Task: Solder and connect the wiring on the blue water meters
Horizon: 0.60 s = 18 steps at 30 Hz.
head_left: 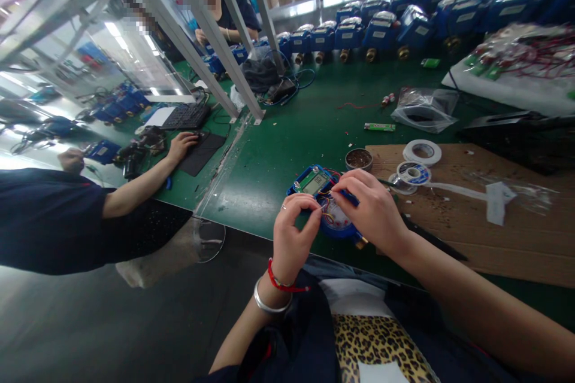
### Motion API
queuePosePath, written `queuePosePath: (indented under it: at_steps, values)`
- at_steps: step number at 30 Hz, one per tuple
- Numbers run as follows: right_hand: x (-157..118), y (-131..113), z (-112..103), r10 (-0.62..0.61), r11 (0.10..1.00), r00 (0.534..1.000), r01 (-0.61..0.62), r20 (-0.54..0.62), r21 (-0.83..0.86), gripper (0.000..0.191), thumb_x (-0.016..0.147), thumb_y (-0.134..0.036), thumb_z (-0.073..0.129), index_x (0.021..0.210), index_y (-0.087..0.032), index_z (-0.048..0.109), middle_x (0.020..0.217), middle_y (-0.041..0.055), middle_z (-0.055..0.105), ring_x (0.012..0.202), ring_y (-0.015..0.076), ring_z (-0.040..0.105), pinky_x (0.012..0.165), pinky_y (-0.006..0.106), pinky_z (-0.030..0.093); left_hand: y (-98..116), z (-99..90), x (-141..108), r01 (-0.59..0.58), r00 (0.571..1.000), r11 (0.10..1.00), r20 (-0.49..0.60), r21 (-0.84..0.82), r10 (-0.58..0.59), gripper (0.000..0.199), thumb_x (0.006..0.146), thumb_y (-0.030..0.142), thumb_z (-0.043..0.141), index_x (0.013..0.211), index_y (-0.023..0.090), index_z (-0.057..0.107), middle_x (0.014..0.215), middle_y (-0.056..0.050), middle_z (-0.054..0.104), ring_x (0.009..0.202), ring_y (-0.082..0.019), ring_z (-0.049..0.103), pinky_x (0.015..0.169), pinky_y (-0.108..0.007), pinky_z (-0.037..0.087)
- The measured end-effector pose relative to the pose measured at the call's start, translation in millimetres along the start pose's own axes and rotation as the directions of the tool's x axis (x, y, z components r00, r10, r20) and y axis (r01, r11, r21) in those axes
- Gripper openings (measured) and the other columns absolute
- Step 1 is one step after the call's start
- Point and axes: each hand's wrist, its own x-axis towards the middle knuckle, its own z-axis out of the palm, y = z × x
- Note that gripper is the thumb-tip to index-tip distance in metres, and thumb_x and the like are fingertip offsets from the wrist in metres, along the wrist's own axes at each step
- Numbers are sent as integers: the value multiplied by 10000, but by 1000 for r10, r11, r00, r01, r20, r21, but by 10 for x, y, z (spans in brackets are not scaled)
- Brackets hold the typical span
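A blue water meter (pixel 336 227) with a brass fitting lies at the table's front edge, its lid with a green circuit board and a small display (pixel 315 184) folded open. Thin red and yellow wires (pixel 329 215) run between the lid and the round dial body. My left hand (pixel 291 230) is closed, thumb and forefinger pinching a thin wire over the dial. From the other side my right hand (pixel 372 206) pinches another wire close to the board. Its fingers partly hide the meter, and the wire ends are too small to make out.
On the right, cardboard (pixel 449 227) carries a solder spool (pixel 413 173) and a white tape roll (pixel 422 152). Behind the meter stand a round tin (pixel 359 159) and a green battery (pixel 380 127). Several blue meters (pixel 350 33) line the back. A co-worker's arm (pixel 139 188) reaches in at left.
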Motion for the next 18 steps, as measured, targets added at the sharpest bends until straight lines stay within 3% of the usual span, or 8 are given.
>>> queuePosePath:
  at_steps: [5,11,18]
  values:
    - [-43,1,-31,-8,1000,1000,8,24,29,56,872,-165,600,915,-200,608,933,67,625,942,215,598,858,391,505,34,3,15,18,1000,999,5,32,-18,70,889,206,588,827,185,613,905,-48,631,923,-183,588,885,-332,460]
    - [-136,-13,-90,-21,998,1000,20,15,53,289,869,-174,610,1156,-187,576,1115,102,606,1064,221,576,946,389,488,55,-12,17,17,1000,1000,23,-1,-17,66,885,203,591,826,187,614,907,-47,634,932,-183,588,893,-334,456]
    - [-249,2,-227,28,998,997,-24,-68,56,359,861,-120,585,1210,-193,542,1083,86,594,841,166,594,888,365,509,73,-53,30,54,996,998,68,-43,-51,87,876,179,570,792,184,592,906,-54,632,946,-192,590,928,-365,455]
